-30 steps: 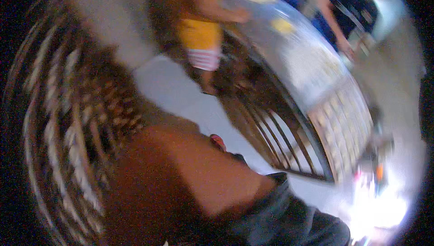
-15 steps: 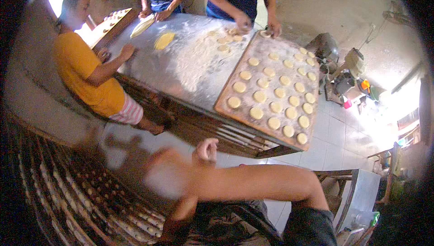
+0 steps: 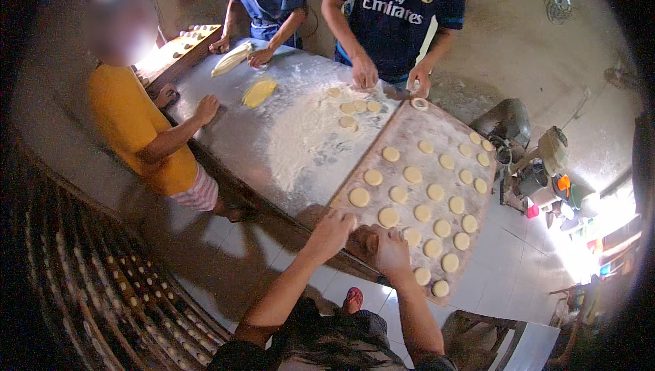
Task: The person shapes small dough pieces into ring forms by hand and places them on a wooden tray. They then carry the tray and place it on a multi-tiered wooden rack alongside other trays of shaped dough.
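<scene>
Both forearms reach up from below to the near left edge of a floured wooden board [image 3: 457,166] holding several rows of pale dough rounds [image 3: 434,191]. My left hand [image 3: 334,229] has curled fingers gripping the board near its corner. My right hand [image 3: 390,251] is beside it at the same edge, blurred, so its grip is unclear. The board rests on a metal table [image 3: 225,119] bearing scattered flour, a few loose rounds [image 3: 348,107], a yellow dough piece [image 3: 259,91] and a long pale dough piece [image 3: 232,58].
Three co-workers stand round the table: yellow shirt [image 3: 129,119], blue apron [image 3: 266,9], dark jersey [image 3: 396,23], the last holding a ring [image 3: 419,104] at the board's far corner. A tray rack [image 3: 102,289] is lower left, a bench [image 3: 525,347] lower right, containers [image 3: 532,166] right.
The view has swung and steadied over the table. My arms, crossed and blurred in front of me half a second ago, are now apart, with both hands up at the board's near edge.
</scene>
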### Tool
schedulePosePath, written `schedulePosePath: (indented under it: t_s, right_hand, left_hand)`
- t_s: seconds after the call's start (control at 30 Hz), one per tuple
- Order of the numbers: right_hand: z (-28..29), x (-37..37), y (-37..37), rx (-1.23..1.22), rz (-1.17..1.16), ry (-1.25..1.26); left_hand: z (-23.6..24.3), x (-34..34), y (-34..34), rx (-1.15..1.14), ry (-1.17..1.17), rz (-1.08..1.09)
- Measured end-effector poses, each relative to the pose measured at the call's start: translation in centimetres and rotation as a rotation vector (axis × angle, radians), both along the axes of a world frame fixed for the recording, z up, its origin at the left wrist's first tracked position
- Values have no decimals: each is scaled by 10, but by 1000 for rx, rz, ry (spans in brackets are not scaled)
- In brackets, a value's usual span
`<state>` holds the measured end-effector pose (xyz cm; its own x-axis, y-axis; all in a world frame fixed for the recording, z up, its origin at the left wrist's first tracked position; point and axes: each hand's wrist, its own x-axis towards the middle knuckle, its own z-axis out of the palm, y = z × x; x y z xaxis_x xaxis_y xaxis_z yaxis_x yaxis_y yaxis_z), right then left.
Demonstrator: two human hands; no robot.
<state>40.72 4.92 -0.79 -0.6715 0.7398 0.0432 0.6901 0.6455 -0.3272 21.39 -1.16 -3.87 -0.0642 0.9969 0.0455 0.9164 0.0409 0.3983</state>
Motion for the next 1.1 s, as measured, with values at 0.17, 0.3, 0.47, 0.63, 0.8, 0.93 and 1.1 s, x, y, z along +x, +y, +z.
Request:
schedulePosePath:
  t_s: [0.17,0.3,0.47,0.63,0.8,0.93,1.1]
  right_hand:
    - [44,-31,8,-479,-90,-111]
    - [98,-70,27,-576,-199,65]
    - [77,-194,92,-560,-76,366]
    - [1,-303,120,-447,2,207]
    - [-31,-320,118,-229,-87,24]
    - [-32,-318,122,-297,-65,-45]
    - [-9,-306,113,-551,-144,196]
  left_hand:
    - [-10,-25,1,44,-366,31]
    - [2,-35,12,-269,-141,-387]
    - [17,-111,2,66,-904,-532]
    - [38,-227,-3,82,-973,-246]
    - [35,-312,37,-64,-720,-149]
    - [-1,-321,75,-30,-714,-23]
    - [-2,-315,57,128,-68,39]
